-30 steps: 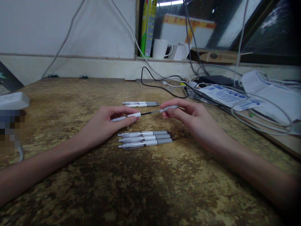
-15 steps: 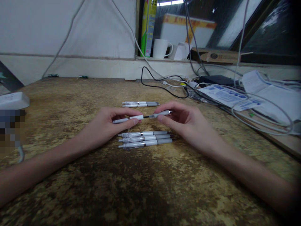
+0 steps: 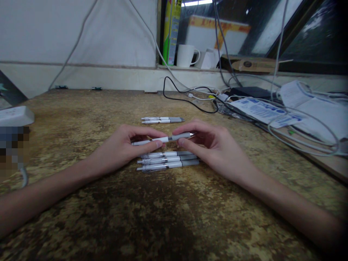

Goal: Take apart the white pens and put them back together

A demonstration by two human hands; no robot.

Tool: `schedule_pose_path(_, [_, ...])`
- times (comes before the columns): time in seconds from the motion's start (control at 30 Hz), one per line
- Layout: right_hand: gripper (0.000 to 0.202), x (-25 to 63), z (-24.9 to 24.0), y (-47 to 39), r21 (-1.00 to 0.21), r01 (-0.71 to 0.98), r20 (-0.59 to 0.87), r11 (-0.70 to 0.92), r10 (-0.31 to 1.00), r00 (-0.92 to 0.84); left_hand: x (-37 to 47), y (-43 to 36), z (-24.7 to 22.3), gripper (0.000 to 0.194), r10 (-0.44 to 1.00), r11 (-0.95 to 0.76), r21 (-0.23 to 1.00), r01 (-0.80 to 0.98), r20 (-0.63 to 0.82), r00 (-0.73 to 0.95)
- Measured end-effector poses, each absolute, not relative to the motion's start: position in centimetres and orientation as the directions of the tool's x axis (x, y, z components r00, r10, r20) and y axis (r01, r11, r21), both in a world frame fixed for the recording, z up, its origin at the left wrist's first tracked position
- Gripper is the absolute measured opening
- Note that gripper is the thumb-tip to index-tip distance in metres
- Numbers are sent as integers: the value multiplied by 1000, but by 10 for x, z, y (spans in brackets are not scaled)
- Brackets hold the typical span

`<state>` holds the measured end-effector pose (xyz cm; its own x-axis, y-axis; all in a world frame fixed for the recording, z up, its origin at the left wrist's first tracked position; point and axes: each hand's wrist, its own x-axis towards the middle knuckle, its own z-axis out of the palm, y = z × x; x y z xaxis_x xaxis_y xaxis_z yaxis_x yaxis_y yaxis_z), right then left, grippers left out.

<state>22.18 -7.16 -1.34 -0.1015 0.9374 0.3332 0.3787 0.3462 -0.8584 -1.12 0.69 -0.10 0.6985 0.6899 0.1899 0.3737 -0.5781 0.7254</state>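
Between my hands is a white and grey ballpoint pen (image 3: 163, 139), held nearly level above the table. My left hand (image 3: 127, 141) pinches its white barrel with thumb and fingers. Around its grey grip section (image 3: 181, 136) close the thumb and fingers of my right hand (image 3: 214, 143). Only a narrow dark band shows between barrel and grip. Just nearer to me lies a row of three similar pens (image 3: 163, 166), side by side, their right ends partly behind my right hand. Beyond my hands, two more pens (image 3: 160, 120) lie together.
A black cable (image 3: 164, 90) loops over the worn wooden table (image 3: 152, 217). To the right are printed papers (image 3: 266, 110), coiled white cable (image 3: 307, 154) and a black box (image 3: 250, 93). A white power strip (image 3: 16, 116) sits at left. On the sill stands a white mug (image 3: 186, 56).
My right hand has moved left with the grip section. The gap to the white barrel has shrunk, and the dark refill that showed between them is now nearly covered.
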Motion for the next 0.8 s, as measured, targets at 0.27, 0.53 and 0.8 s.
schedule_pose_path(0.27, [31,218,-13,-75,-872,403,267,279,960,-86,-11,5,1,32,694,-576,717,392,176,698])
schedule_pose_path(0.53, [24,221,-12,-75,-819,477,320,320,944,-84,-13,9,-2,33,683,-603,699,383,206,701])
schedule_pose_path(0.8, [20,222,-12,-74,-808,473,364,352,929,-70,-13,9,-2,30,681,-603,706,372,212,701])
